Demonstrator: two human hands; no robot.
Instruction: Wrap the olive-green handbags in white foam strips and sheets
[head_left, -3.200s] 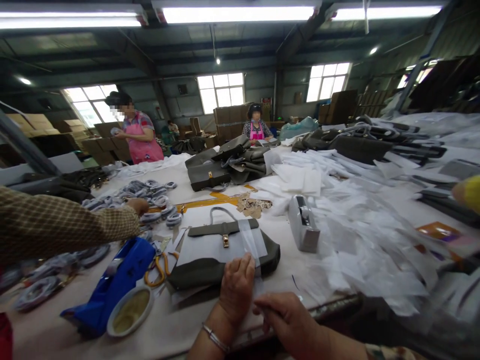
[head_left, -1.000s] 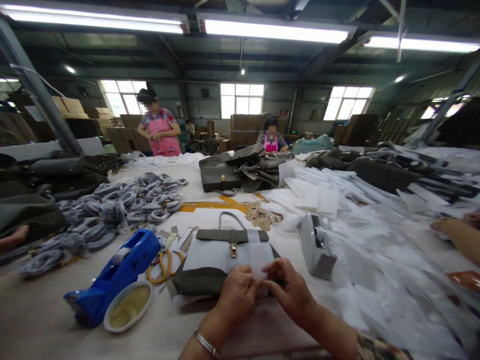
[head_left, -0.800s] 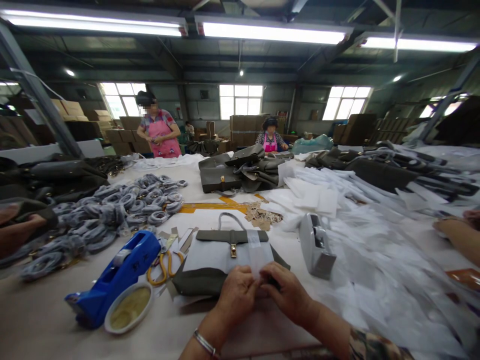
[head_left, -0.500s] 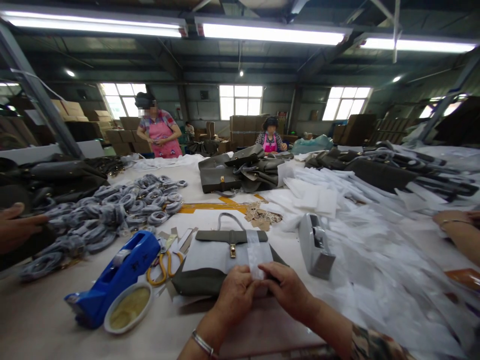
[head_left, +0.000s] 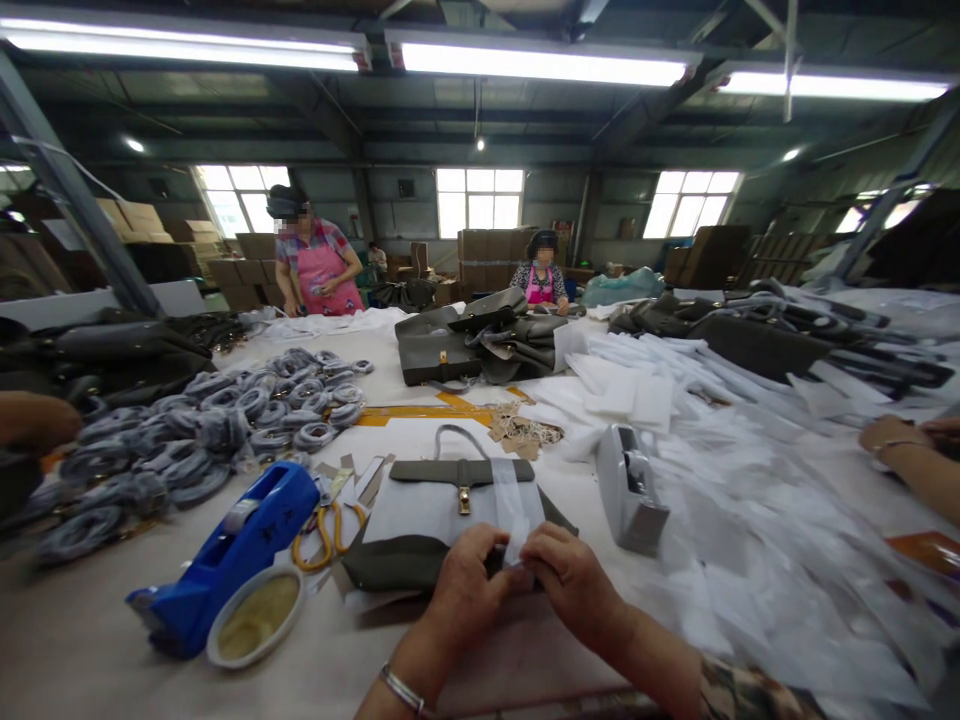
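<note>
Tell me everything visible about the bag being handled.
The bag is dark green, leather-like, with a grey arched handle, a flap and a gold clasp. It lies on the table, front upward. A white sheet covers much of its front; a translucent strip crosses flap and sheet toward the near edge, where left grip and right grip meet.

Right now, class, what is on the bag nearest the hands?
A white sheet across the front of the bag, and a translucent strip over flap and sheet. The left hand and right hand hide the strip's lower end; the sheet covers what's beneath.
</note>
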